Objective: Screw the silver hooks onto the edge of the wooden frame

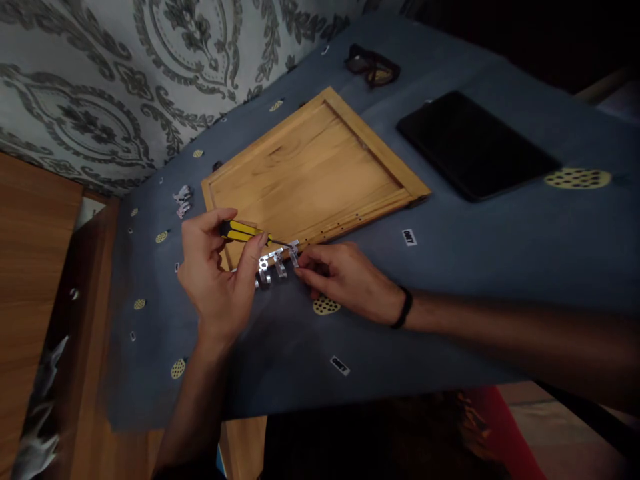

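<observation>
My left fingers pinch the screwdriver, my right fingers the hook, best pressed flat against the near edge of the board

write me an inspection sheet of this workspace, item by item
Surface: blue-grey cloth with pineapple prints
Job's things: framed wooden panel; shiny metal pieces in a row along its near edge, dark holes further along; yellow-and-black screwdriver
Clutter: dark glasses, black tablet-like slab, small loose metal parts
Hands: left hand grips the screwdriver, tip at the endmost metal piece; right hand has its fingers at that piece, grip unclear
Cables: nothing seen
Surroundings: patterned wall covering, wooden furniture at the picture's left
</observation>
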Demonstrator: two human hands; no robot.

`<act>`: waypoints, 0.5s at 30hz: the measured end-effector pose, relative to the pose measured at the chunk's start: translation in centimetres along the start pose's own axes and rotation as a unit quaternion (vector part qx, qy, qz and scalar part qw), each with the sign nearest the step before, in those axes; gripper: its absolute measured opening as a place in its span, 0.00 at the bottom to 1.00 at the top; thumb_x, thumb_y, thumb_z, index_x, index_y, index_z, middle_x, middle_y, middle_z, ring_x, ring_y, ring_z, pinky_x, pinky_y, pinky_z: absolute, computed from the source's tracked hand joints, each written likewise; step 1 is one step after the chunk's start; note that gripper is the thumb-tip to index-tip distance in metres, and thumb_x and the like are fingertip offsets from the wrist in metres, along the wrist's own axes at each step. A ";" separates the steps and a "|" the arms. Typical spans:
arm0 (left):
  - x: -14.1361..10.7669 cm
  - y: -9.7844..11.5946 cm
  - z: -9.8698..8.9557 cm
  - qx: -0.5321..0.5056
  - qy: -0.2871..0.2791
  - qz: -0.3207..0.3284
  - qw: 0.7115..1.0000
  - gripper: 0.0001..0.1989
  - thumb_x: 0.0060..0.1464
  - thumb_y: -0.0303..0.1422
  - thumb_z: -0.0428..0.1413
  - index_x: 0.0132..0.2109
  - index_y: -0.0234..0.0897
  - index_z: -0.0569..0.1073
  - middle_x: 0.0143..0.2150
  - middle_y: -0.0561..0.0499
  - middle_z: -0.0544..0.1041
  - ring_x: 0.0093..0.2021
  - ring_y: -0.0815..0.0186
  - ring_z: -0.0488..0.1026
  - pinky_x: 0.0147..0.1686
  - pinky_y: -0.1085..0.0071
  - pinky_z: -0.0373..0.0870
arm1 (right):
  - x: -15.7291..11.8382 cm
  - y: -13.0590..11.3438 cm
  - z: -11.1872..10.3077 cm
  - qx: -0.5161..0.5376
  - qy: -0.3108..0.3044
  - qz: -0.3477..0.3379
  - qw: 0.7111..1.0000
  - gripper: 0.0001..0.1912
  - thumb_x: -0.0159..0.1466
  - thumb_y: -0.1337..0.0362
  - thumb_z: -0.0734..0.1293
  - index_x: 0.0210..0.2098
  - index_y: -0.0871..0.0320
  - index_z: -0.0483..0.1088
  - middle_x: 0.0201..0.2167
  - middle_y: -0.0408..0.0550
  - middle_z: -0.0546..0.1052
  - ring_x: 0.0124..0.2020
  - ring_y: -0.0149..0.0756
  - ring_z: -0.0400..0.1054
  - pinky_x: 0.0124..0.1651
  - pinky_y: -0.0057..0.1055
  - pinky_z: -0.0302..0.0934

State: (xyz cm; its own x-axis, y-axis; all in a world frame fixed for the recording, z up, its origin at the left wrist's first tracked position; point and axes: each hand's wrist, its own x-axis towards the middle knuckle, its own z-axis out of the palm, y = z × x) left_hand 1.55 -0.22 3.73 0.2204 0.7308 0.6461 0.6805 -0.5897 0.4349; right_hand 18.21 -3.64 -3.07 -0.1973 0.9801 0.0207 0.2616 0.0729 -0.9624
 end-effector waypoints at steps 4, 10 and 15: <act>-0.1 -0.4 0.0 -0.014 -0.019 0.009 1.000 0.14 0.60 0.35 0.61 0.52 0.43 0.70 0.44 0.52 0.77 0.41 0.66 0.80 0.38 0.70 0.77 | 0.0 0.0 0.0 0.004 -0.005 0.005 1.000 0.08 0.65 0.70 0.66 0.29 0.58 0.69 0.19 0.38 0.75 0.22 0.26 0.70 0.29 0.24 0.59; -0.1 -0.3 -0.4 -0.040 -0.080 -0.002 0.996 0.15 0.65 0.35 0.57 0.57 0.44 0.69 0.48 0.49 0.78 0.47 0.63 0.80 0.45 0.65 0.78 | 0.0 -0.5 -0.1 -0.003 -0.013 0.035 0.999 0.07 0.65 0.70 0.65 0.29 0.58 0.70 0.20 0.41 0.76 0.24 0.30 0.70 0.32 0.27 0.59; -0.2 -0.3 -0.2 -0.046 -0.083 0.013 0.995 0.16 0.65 0.37 0.56 0.58 0.44 0.68 0.49 0.49 0.78 0.48 0.62 0.80 0.47 0.63 0.78 | 0.0 -0.6 -0.1 0.002 -0.018 0.044 0.999 0.08 0.65 0.70 0.66 0.29 0.58 0.70 0.19 0.40 0.75 0.23 0.29 0.70 0.32 0.27 0.58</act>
State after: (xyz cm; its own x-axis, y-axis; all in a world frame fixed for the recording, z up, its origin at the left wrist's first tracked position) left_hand 1.19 -0.26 3.62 0.3550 0.7572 0.5482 0.6079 -0.6325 0.4800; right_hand 18.16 -3.62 -2.42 -0.2070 0.9755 -0.0741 0.2756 -0.0145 -0.9612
